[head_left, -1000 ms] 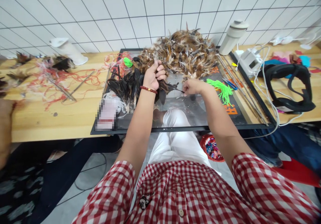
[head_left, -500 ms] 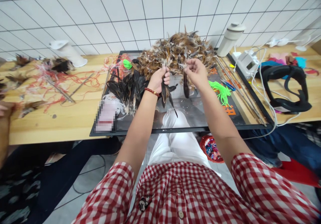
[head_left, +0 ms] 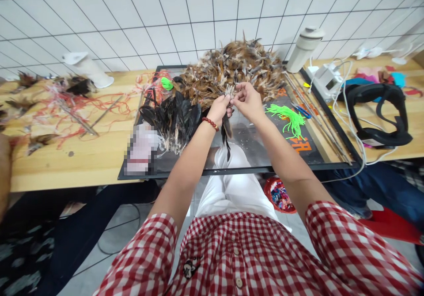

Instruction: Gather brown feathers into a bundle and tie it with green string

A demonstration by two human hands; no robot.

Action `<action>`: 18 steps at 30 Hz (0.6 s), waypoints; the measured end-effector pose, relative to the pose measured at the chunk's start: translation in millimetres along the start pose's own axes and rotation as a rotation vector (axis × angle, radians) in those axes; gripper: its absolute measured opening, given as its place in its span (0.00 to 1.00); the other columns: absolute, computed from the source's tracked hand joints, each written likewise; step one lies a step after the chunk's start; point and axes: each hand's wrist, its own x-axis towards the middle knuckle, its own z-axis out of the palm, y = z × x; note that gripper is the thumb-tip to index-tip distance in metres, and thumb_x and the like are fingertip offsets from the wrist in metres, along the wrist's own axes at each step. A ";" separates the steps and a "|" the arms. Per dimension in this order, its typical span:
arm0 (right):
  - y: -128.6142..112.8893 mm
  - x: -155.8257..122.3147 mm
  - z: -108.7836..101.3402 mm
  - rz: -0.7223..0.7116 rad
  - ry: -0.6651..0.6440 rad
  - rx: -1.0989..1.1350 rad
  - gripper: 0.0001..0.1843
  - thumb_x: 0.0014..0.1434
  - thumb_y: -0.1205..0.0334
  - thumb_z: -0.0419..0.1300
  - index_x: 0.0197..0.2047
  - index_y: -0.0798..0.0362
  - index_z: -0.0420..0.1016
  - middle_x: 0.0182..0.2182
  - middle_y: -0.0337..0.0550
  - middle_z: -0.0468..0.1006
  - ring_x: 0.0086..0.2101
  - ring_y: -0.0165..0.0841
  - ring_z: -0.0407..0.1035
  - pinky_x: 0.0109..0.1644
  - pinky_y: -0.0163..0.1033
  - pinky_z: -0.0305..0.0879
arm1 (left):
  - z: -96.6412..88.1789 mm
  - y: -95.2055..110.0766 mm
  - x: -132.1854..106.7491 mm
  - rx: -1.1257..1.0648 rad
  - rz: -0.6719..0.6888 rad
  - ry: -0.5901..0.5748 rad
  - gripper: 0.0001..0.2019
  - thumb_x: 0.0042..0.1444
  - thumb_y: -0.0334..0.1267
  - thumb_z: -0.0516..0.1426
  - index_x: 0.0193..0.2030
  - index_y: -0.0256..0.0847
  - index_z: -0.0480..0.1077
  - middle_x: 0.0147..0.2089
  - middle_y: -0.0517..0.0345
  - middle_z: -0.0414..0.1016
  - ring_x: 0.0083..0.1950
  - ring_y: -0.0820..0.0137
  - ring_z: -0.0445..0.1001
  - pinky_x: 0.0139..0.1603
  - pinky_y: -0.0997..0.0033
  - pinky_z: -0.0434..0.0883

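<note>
Head view: the left hand (head_left: 221, 110), with a red beaded bracelet (head_left: 211, 123) at its wrist, is closed around a small bundle of slender dark feathers (head_left: 226, 130). The bundle runs through the grip, its pale quill ends poking out above the thumb and its dark vanes hanging below the fingers. The right hand (head_left: 248, 101) is close beside, thumb and fingertips drawn narrowly together at the quill ends; whether it pinches a feather, I cannot tell.

Beyond both hands rises a large fluffy heap of brown and tan feathers (head_left: 238, 66). Left of the left hand lies a spread pile of glossy black feathers (head_left: 180, 115), quills toward the person. Right of the right hand lies a loose tassel of bright green strings (head_left: 289, 117). These rest on a dark, black-edged rectangular board (head_left: 245, 139) set on the pale wooden counter (head_left: 99, 163).
</note>
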 end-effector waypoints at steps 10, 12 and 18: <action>-14.0 -0.3 -16.1 0.242 -0.217 0.470 0.35 0.41 0.28 0.75 0.33 0.51 0.75 0.20 0.31 0.67 0.22 0.26 0.65 0.25 0.32 0.61 | -6.2 1.9 -4.5 -0.022 -0.142 -0.313 0.11 0.68 0.36 0.60 0.34 0.35 0.70 0.25 0.66 0.67 0.20 0.82 0.63 0.20 0.81 0.60; -18.1 -3.3 -19.0 0.284 -0.258 0.526 0.37 0.35 0.29 0.77 0.32 0.51 0.74 0.18 0.29 0.65 0.20 0.25 0.62 0.23 0.31 0.60 | -7.0 2.6 -6.7 -0.051 -0.204 -0.377 0.11 0.66 0.40 0.62 0.36 0.35 0.71 0.27 0.63 0.70 0.22 0.79 0.68 0.23 0.80 0.65; -8.2 -0.3 -18.7 0.113 -0.193 0.294 0.37 0.47 0.26 0.70 0.43 0.51 0.80 0.27 0.37 0.76 0.29 0.32 0.73 0.39 0.40 0.76 | -5.4 6.0 -9.1 -0.162 -0.306 -0.344 0.15 0.69 0.42 0.59 0.33 0.36 0.69 0.20 0.70 0.58 0.15 0.84 0.53 0.17 0.85 0.53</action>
